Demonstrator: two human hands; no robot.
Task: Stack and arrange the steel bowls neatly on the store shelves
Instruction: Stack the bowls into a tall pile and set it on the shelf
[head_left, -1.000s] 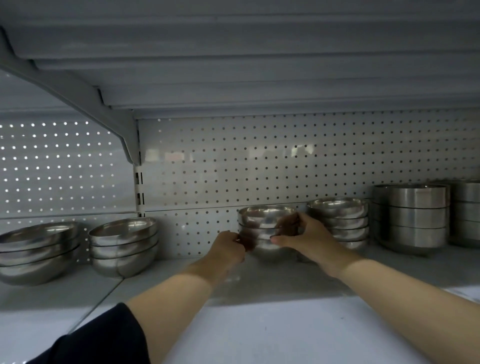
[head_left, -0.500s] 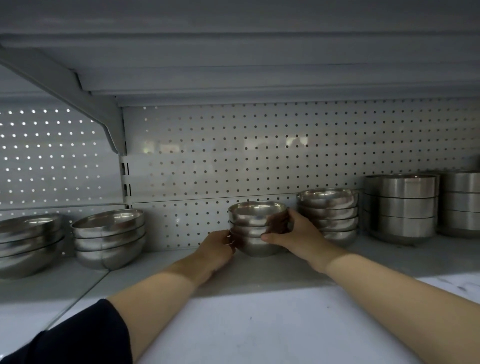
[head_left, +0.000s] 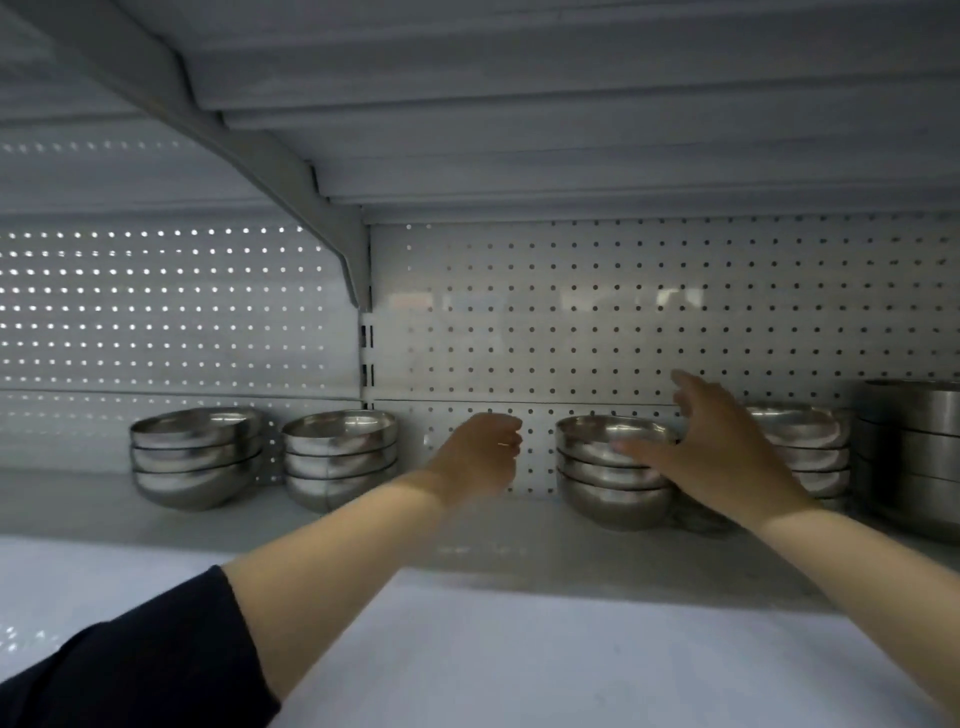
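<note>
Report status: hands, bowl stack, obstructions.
Left hand loosely curled, empty. Right hand open beside middle bowl stack. Stack upright on shelf. Nothing blocking.

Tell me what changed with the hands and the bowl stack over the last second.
Both hands let go of the middle bowl stack. The left hand drew back to its left, fingers loosely curled, holding nothing. The right hand opened and lifted, fingers spread beside the stack. The stack stayed on the shelf; neighbouring stacks are as before.

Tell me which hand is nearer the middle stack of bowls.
Right. The right hand is spread open against the right side of the middle stack of bowls; the left hand hangs loosely curled, apart to its left.
</note>
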